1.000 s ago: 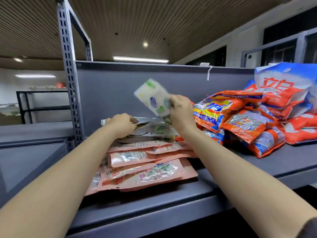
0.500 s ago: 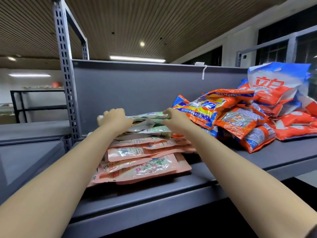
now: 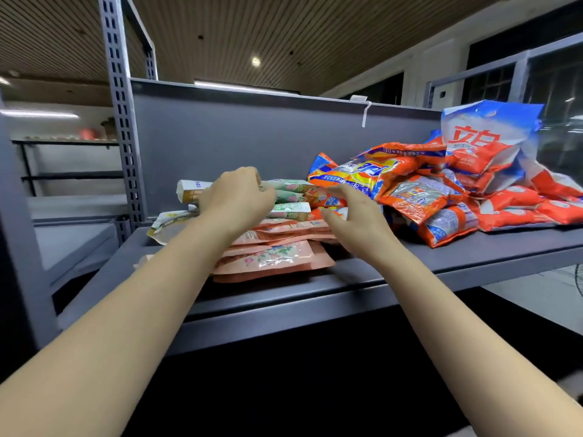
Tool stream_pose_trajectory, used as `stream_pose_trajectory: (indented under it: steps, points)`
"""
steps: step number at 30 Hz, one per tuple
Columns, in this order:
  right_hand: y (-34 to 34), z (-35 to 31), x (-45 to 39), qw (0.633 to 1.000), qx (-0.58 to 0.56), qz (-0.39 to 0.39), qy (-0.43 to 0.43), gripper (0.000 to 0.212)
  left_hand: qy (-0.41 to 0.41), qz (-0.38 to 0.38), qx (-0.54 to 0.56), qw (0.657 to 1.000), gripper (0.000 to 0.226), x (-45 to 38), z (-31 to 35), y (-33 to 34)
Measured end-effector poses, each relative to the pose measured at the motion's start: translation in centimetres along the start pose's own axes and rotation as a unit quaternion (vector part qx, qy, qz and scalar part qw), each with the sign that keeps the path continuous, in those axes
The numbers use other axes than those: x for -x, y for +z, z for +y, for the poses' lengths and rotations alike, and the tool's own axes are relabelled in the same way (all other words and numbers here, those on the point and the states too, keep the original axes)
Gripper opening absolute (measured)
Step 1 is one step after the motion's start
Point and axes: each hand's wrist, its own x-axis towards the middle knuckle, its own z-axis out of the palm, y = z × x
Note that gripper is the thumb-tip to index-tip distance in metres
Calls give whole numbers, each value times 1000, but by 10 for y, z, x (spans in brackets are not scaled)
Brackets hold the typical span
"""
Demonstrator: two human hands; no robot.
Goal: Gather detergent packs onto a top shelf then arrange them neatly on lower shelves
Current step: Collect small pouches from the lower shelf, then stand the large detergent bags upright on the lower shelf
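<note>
Detergent packs crowd the grey shelf (image 3: 410,272): flat pink pouches (image 3: 274,257) stacked near the front, green-and-white pouches (image 3: 288,197) on top of them, and a heap of orange bags (image 3: 419,190) to the right. The left hand (image 3: 235,197) curls over the green-and-white pouches, gripping them. The right hand (image 3: 350,212) rests at the stack's right edge, fingers loosely bent; whether it holds anything I cannot tell.
</note>
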Motion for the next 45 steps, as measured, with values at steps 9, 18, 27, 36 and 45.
stream_pose_trajectory:
  steps: [9,18,27,36,45]
  points:
    - [-72,39,72,999,46,-3,-27,44,87,52,7,995,31,83,62,12]
    - [-145,102,142,999,44,-2,-13,43,104,35,61,992,37,155,136,54]
    - [-218,179,206,995,78,-6,56,43,113,-44,79,989,38,205,224,106]
    - [-291,243,247,986,113,-12,122,44,147,-73,100,981,40,234,305,143]
    - [-328,296,232,980,135,-6,142,42,168,-66,100,979,40,220,362,170]
